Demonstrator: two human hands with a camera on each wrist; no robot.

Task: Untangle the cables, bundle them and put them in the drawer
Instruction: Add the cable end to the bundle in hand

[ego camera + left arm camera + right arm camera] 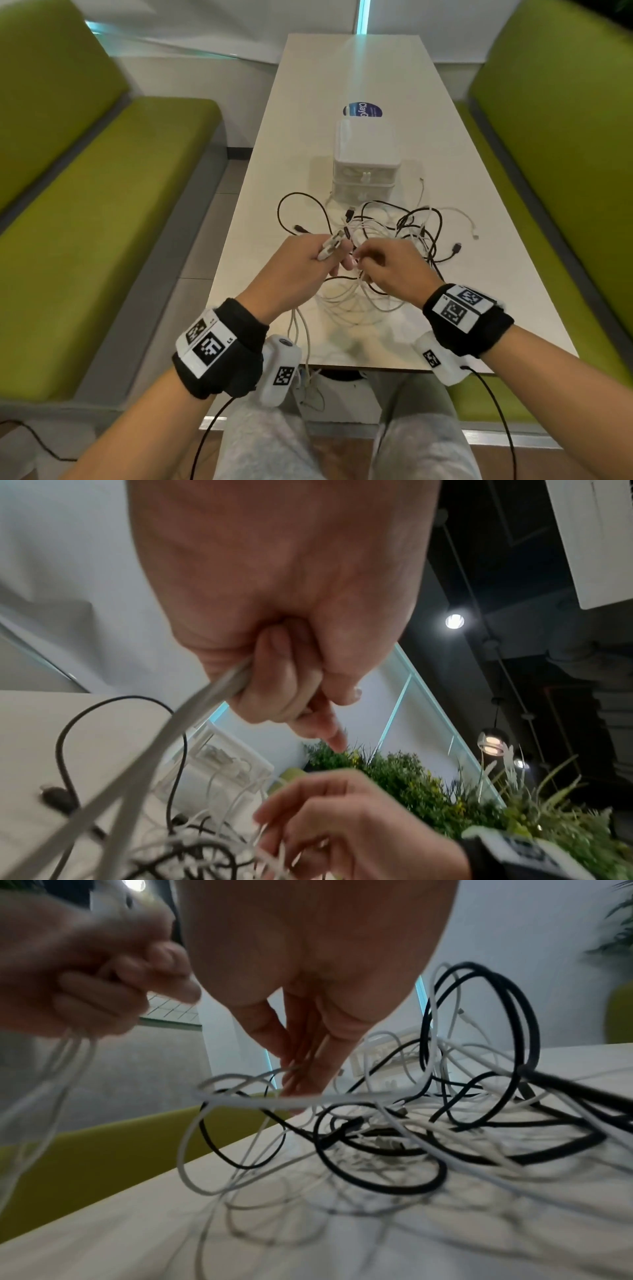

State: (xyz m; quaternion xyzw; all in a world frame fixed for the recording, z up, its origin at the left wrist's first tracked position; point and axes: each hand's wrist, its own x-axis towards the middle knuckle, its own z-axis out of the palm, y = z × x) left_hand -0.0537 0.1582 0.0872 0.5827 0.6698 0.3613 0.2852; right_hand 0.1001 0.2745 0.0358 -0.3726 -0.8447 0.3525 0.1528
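- Left hand (294, 263): fist curled round a gathered bunch of thin white cable strands (89, 247), plug ends poking out above the thumb, loose lengths hanging off the near edge of the long white laminate table (274, 246). The left wrist view confirms fingers wrapped tight on the strands.
- Right hand (394, 270): fingers curled down into the heap, pinching a white loop (294, 1100) just beside the left fist. The exact contact point is blurred in the right wrist view.
- Tangle of black and white charging cables (394, 226): lies on the table's middle, between the hands and the small white plastic two-drawer box (366, 161), which stands further along the centre line, both drawers apparently closed.
- Step in hand, by my reading: freeing one white cable from the heap; the task looks early, nothing bundled or stowed.
- To do it well: keep the left grip as anchor and feed slack with the right rather than pulling, since pulling would cinch the black loops (479, 1042) around the white.
- Follow one strand to its free plug and pass the plug back through each loop.
- Risk: the hanging strands at the near edge may drag or snag on the lap.
- Lift the loops clear of the table before threading.
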